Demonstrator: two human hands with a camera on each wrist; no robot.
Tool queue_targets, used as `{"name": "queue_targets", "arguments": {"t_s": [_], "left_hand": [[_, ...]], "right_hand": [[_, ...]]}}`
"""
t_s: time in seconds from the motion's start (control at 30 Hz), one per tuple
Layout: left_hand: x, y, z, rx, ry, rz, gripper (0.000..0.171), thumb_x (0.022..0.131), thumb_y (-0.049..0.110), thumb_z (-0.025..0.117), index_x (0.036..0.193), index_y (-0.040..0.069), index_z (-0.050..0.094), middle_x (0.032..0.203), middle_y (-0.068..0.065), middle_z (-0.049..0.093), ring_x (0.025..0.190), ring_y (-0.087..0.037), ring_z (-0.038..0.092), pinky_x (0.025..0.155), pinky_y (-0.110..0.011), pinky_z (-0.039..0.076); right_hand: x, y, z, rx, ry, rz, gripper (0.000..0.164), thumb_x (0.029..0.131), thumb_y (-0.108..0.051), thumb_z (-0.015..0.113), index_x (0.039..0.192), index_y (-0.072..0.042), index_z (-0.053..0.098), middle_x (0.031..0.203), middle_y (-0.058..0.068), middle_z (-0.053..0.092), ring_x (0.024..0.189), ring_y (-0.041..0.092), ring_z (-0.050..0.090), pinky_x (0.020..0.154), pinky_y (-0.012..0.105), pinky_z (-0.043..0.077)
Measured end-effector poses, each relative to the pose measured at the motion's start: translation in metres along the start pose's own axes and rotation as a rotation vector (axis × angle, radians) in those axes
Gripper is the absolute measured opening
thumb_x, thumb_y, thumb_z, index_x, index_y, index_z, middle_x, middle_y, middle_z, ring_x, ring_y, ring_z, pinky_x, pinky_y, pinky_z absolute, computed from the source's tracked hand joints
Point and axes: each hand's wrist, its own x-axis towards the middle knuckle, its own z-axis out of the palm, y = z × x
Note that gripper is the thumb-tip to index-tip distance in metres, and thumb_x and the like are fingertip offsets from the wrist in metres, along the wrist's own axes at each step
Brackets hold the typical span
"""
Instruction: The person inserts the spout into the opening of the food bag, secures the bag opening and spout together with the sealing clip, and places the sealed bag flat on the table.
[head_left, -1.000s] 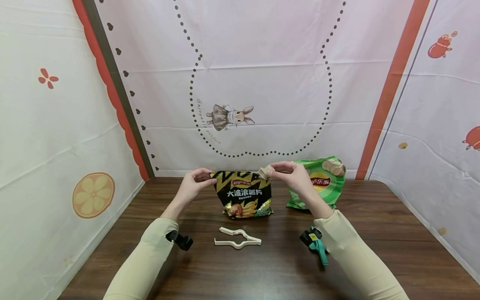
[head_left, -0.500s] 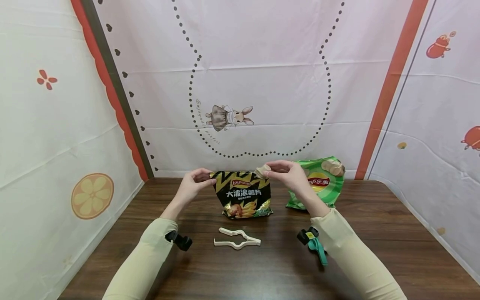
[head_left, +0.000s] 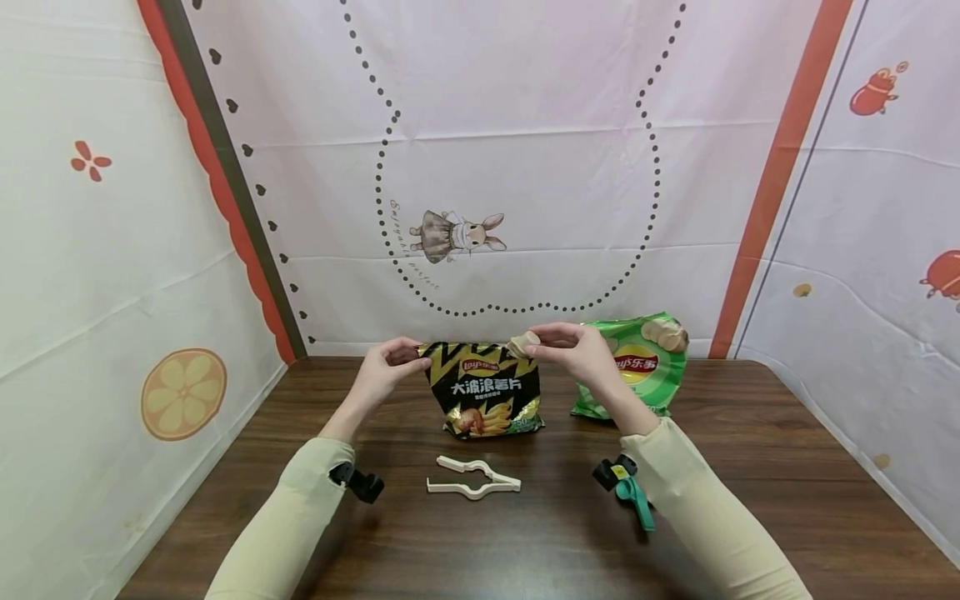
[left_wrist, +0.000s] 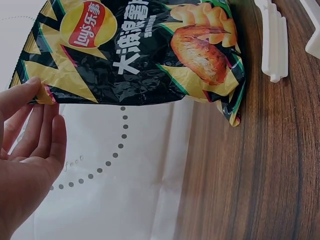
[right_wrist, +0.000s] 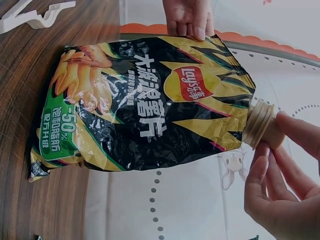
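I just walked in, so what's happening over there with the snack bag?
A person's left hand pinches the upper left corner of a black-and-yellow foil chip bag. The right hand holds a small beige ridged piece at its upper right corner; whether it is fastened there, I cannot tell. A white two-armed clip lies open on the brown wooden table, and a green chip bag stands beyond the right forearm.

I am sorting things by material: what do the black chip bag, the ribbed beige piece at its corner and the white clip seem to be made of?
Black chip bag: probably glossy printed film, by its reflections and crinkles. Ribbed beige piece: matte, perhaps moulded plastic from its even ridges, though wood is possible. White clip: probably smooth, rigid plastic, given its uniform colour and crisp edges.
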Motion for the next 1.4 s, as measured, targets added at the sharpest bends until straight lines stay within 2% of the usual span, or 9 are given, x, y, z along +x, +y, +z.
{"name": "queue_targets", "arguments": {"t_s": [0.07,0.2,0.23,0.43,0.57,0.77,1.0,1.2,1.4], "left_hand": [[0.000,-0.001,0.000,0.002,0.000,0.001,0.028,0.084,0.007,0.071,0.108,-0.005,0.062,0.086,0.003,0.069,0.081,-0.009,0.065,0.075,-0.023,0.051],[0.000,-0.002,0.000,0.006,-0.005,-0.001,0.028,0.084,0.008,0.071,0.108,-0.003,0.062,0.086,0.004,0.069,0.090,-0.027,0.066,0.076,-0.025,0.051],[0.000,-0.002,0.000,0.006,-0.007,0.000,0.028,0.084,0.008,0.071,0.109,-0.003,0.062,0.086,0.004,0.069,0.090,-0.027,0.066,0.079,-0.029,0.052],[0.000,-0.002,0.000,0.017,-0.010,0.002,0.029,0.085,0.009,0.071,0.110,-0.003,0.062,0.088,0.002,0.069,0.087,-0.018,0.066,0.084,-0.038,0.051],[0.005,-0.010,-0.002,0.024,-0.007,0.000,0.028,0.084,0.009,0.071,0.109,-0.002,0.062,0.090,-0.002,0.069,0.088,-0.021,0.066,0.082,-0.035,0.051],[0.014,-0.026,-0.004,0.015,-0.009,0.003,0.032,0.083,0.014,0.073,0.110,0.000,0.063,0.090,0.000,0.069,0.083,-0.009,0.065,0.079,-0.028,0.051],[0.013,-0.029,-0.003,0.015,0.002,0.024,0.033,0.080,0.021,0.076,0.107,0.004,0.065,0.086,0.006,0.069,0.083,-0.011,0.066,0.081,-0.033,0.052],[0.013,-0.030,-0.004,0.029,0.004,0.030,0.029,0.080,0.021,0.076,0.104,0.009,0.066,0.086,0.007,0.070,0.083,-0.010,0.066,0.076,-0.027,0.052],[0.013,-0.029,-0.005,0.034,0.004,0.016,0.035,0.080,0.023,0.076,0.108,0.005,0.065,0.089,0.003,0.070,0.084,-0.011,0.066,0.084,-0.041,0.051]], "right_hand": [[0.000,-0.001,-0.001,-0.011,-0.003,0.004,0.042,0.078,-0.030,0.078,0.116,-0.012,0.067,0.114,0.009,0.068,0.104,0.021,0.064,0.088,0.037,0.050],[-0.001,0.000,-0.002,-0.026,-0.014,0.005,0.043,0.078,-0.031,0.078,0.115,-0.012,0.068,0.114,0.009,0.068,0.104,0.021,0.063,0.089,0.037,0.050],[0.000,0.000,-0.002,-0.027,-0.017,0.002,0.043,0.079,-0.031,0.078,0.115,-0.012,0.067,0.114,0.009,0.068,0.104,0.022,0.063,0.089,0.037,0.050],[0.003,0.005,-0.001,-0.026,-0.030,0.001,0.043,0.080,-0.030,0.077,0.116,-0.009,0.067,0.115,0.013,0.067,0.105,0.024,0.062,0.091,0.040,0.049],[0.004,0.005,0.000,-0.028,-0.032,0.002,0.043,0.080,-0.029,0.077,0.116,-0.009,0.067,0.114,0.012,0.068,0.105,0.024,0.063,0.090,0.038,0.049],[0.005,0.005,0.002,-0.039,-0.034,0.005,0.041,0.080,-0.029,0.076,0.115,-0.009,0.067,0.113,0.012,0.068,0.103,0.023,0.063,0.089,0.037,0.049],[0.007,0.008,0.006,-0.021,-0.014,-0.014,0.041,0.081,-0.027,0.076,0.116,-0.009,0.067,0.114,0.013,0.067,0.103,0.023,0.063,0.089,0.039,0.050],[0.007,0.008,0.009,-0.011,0.008,-0.024,0.039,0.081,-0.024,0.076,0.115,-0.009,0.067,0.114,0.012,0.068,0.101,0.022,0.064,0.086,0.038,0.052],[0.007,0.007,0.010,-0.004,0.007,-0.022,0.038,0.080,-0.022,0.077,0.114,-0.008,0.068,0.112,0.014,0.068,0.099,0.023,0.065,0.087,0.043,0.052]]}}
